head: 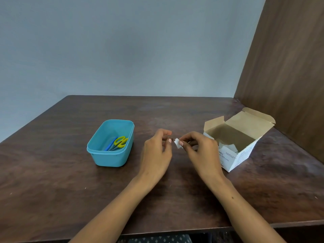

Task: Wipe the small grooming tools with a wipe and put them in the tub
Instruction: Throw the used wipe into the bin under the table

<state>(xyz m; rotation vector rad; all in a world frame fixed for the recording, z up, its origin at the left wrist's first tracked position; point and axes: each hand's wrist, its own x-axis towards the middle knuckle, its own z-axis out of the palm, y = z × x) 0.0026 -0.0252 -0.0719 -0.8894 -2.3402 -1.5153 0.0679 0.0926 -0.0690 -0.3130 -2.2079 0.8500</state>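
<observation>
Both hands up off the worktop (pixel 52 172), meeting mid-air. Right hand (pixel 201 149) fingers pinch a small white wipe (pixel 178 143); left hand (pixel 156 151) fingers are curled on something small and dark, too hidden to identify, likely the tool being cleaned. One hand steadies, the other rubs, which explains the close tip-to-tip hold. Blue tub (pixel 110 144) sits well left of the left fingers, within drop reach; yellow-handled scissors (pixel 120 142) and a blue tool (pixel 110 144) lie inside. Open swab box (pixel 236 139) is just right of the right fingers for refills.
</observation>
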